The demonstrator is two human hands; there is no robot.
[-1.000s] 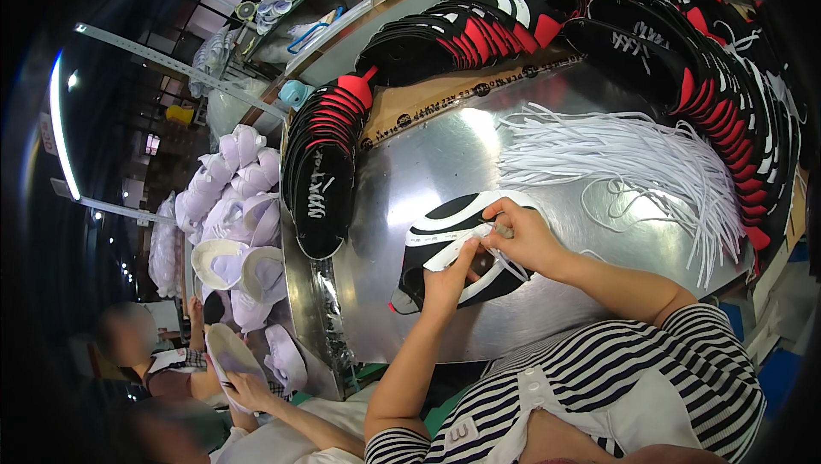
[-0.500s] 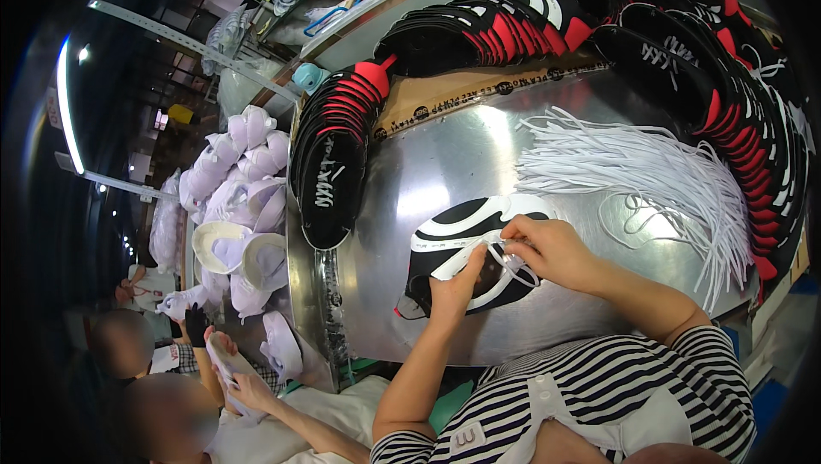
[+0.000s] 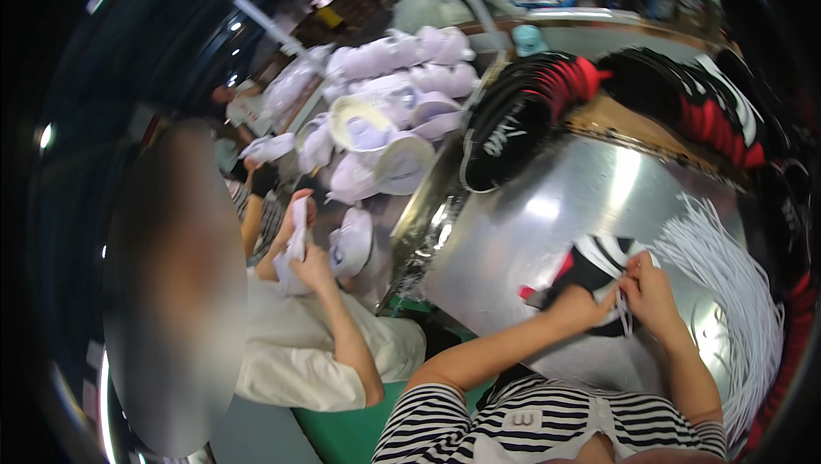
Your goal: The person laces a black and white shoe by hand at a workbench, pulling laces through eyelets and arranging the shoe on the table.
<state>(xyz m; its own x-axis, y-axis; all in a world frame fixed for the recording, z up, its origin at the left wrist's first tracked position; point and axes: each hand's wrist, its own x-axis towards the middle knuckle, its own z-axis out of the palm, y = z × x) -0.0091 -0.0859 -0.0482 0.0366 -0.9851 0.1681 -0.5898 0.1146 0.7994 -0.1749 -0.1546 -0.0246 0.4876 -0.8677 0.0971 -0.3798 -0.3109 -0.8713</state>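
A black, white and red shoe upper lies on the metal tabletop in front of me. My left hand is closed on its near side, the thumb pointing toward the lacing area. My right hand pinches a white shoelace at the upper's right side, close to the left thumb. A loop of the lace hangs down between the two hands. The fingertips are small and slightly blurred, so the eyelets do not show.
A bundle of white laces lies to the right. Stacked black-and-red uppers line the table's far side. On the left, pale shoe uppers are heaped beside a co-worker's hands, which hold a pale piece.
The view has swung left, so the table appears farther right and more of the co-worker shows. My hands stay at the upper and lace, closer together.
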